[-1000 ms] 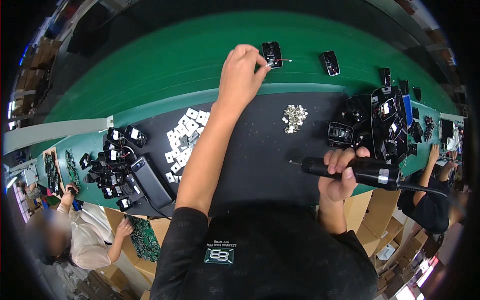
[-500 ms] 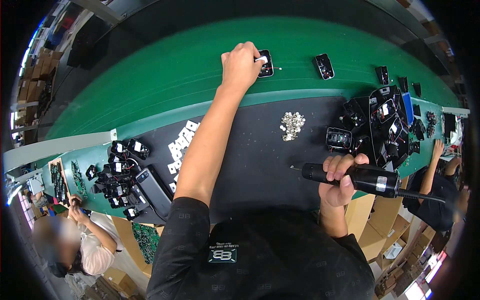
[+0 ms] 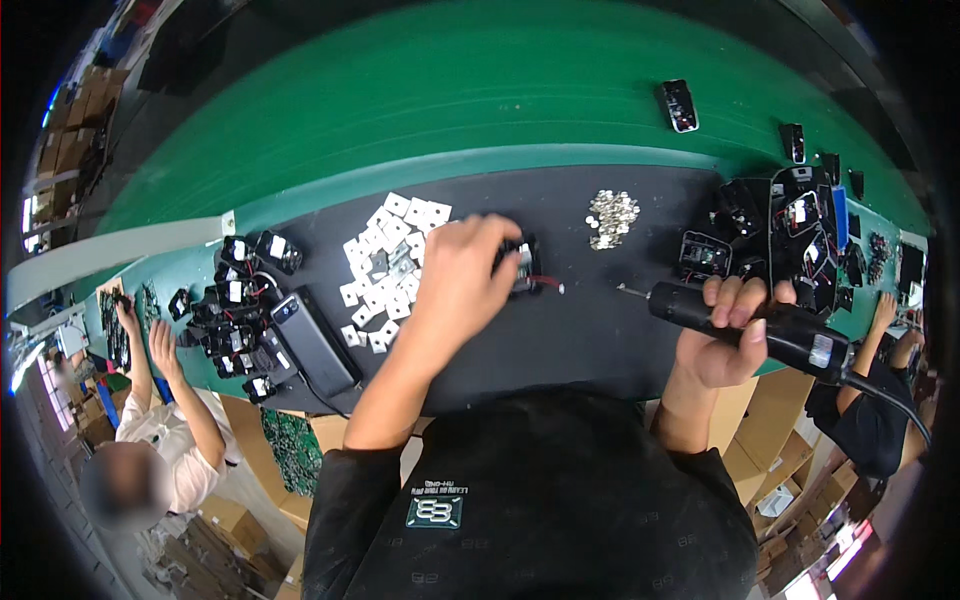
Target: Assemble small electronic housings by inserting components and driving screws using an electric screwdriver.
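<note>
My left hand [image 3: 462, 270] is at the left side of a small black plastic case [image 3: 528, 262] over the dark mat, thumb and fingers curled around its edge. A short red wire [image 3: 545, 281] with a pale end sticks out of the case to the right. My right hand [image 3: 728, 340] grips a black electric screwdriver [image 3: 690, 308], held nearly level with its bit pointing left. Something small and pale sits at the bit's tip. Beyond the bit lies a heap of small silvery pieces [image 3: 612, 218]. White square pieces [image 3: 385, 265] are spread left of my left hand.
At left stand several black cases [image 3: 235, 320] beside a dark power-bank-like device [image 3: 315, 340]. More cases and a black bin [image 3: 795, 250] crowd the right. Another case [image 3: 679, 106] lies on the green belt [image 3: 450, 90]. Co-workers sit at both sides.
My left hand has drawn back from the green belt to the mat, bringing a black case with it. The screwdriver has shifted slightly right and its bit remains pointing left.
</note>
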Demonstrator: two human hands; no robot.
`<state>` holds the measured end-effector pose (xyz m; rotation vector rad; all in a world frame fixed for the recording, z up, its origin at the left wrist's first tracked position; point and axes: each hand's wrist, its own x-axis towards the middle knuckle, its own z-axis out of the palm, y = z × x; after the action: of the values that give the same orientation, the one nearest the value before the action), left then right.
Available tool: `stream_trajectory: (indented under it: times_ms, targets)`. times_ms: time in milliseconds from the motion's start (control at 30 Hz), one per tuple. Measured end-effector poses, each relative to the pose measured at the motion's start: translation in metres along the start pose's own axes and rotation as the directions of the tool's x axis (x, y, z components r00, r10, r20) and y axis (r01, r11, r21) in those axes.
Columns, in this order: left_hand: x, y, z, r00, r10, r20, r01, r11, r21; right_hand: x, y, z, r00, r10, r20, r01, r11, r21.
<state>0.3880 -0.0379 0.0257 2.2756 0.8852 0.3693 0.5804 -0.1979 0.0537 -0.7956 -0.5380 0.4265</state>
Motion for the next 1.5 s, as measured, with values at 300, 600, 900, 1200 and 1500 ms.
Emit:
stream_trajectory:
  times_ms: [300,600,900,1200,1500]
  targets:
    - [-0.044,0.022,0.002,0.978,0.084,-0.191,-0.089,0.996,-0.016,0.008,0.0,0.039,0.972,0.048,0.229,-0.086,0.984,0.159]
    - [-0.042,0.029,0.011,0.935,0.25,-0.252,-0.277,0.958,-0.074,-0.002,-0.009,0.056,0.945,0.101,0.311,-0.168,0.966,0.196]
    - [-0.048,0.027,0.017,0.92,0.264,-0.289,-0.31,0.942,-0.126,-0.006,-0.01,0.054,0.933,0.108,0.344,-0.191,0.957,0.218]
    - [-0.057,0.025,0.02,0.911,0.248,-0.328,-0.306,0.942,-0.137,-0.009,-0.004,0.058,0.937,0.121,0.328,-0.206,0.949,0.237]
    - [-0.065,0.013,0.018,0.926,0.239,-0.291,-0.295,0.941,-0.164,-0.015,0.002,0.061,0.939,0.132,0.318,-0.2,0.961,0.19]
